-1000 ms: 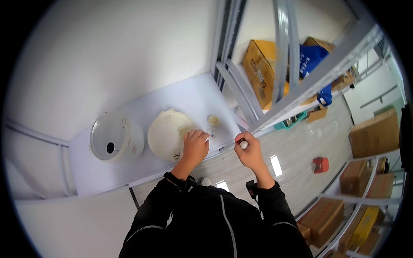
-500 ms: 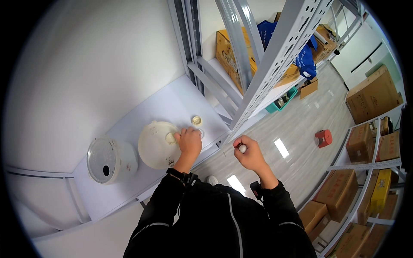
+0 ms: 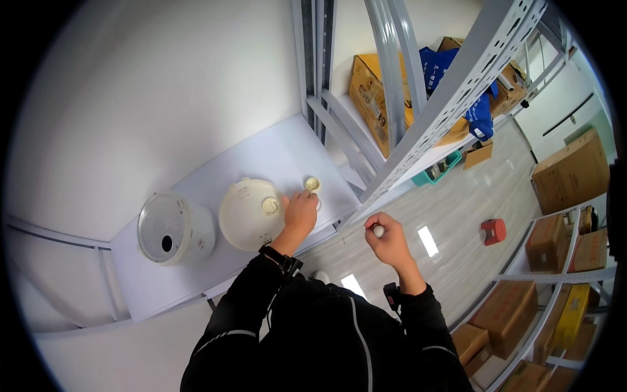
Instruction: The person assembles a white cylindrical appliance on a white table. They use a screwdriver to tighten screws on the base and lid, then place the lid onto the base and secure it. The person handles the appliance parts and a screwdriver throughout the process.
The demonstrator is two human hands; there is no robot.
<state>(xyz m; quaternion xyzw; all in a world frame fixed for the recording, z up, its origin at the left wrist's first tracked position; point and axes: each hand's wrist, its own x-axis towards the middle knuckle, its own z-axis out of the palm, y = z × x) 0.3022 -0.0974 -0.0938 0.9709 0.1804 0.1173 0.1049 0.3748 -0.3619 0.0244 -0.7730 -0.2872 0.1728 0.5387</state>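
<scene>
My left hand (image 3: 301, 212) is above the shelf board, between a large round cream lid (image 3: 236, 225) and a small white disc (image 3: 319, 204). Its thumb stands apart from the bent fingers, whose tips are partly hidden. A cream round piece (image 3: 270, 206) lies in the lid, just left of the thumb. Behind the fingers stands a small round tub (image 3: 312, 184) with a pale yellow inside. My right hand (image 3: 392, 245) is closed around a slim object with a rounded white end (image 3: 379, 231), out over the floor. The fist hides the rest of that object.
A white bucket (image 3: 196, 228) with a dark round hole in its top stands left of the lid on the white shelf board (image 3: 153, 287). Grey perforated uprights (image 3: 450, 98) rise to the right. Farther right are a red stool (image 3: 493, 231) and shelves of cardboard boxes (image 3: 506, 313).
The whole view has shifted, so shelf, lid and bucket appear farther right. My left thumb is slightly farther from the cream piece. My right hand keeps its grip and has turned a little.
</scene>
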